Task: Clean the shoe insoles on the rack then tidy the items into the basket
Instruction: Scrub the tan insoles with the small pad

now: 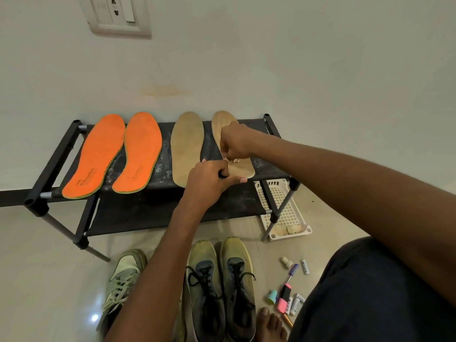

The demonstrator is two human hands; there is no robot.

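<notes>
Insoles lie in a row on the top shelf of the black shoe rack (pixel 158 169): two orange insoles (pixel 113 154) toward its left end, a tan insole (pixel 186 146) right of the middle, and a second tan insole (pixel 223 124) nearest its right end. Over that last insole the right hand (pixel 234 143) is curled, pinching a small whitish scrap, perhaps a wipe (pixel 233 161), against the insole's surface. The left hand (pixel 209 180) sits at the rack's front edge, its fingers curled round the heel end of the same insole, holding it down. A white lattice basket (pixel 283 206) rests on the floor just beyond the rack's right front leg, partly behind it, with something pale lying at its near end. In front of the rack stand a pair of dark laced shoes (pixel 219 287) and, to their left, a pale green shoe (pixel 123 280). Right of the shoes, below the basket, small items (pixel 291 290) are scattered on the floor: markers, a small bottle, tubes.
</notes>
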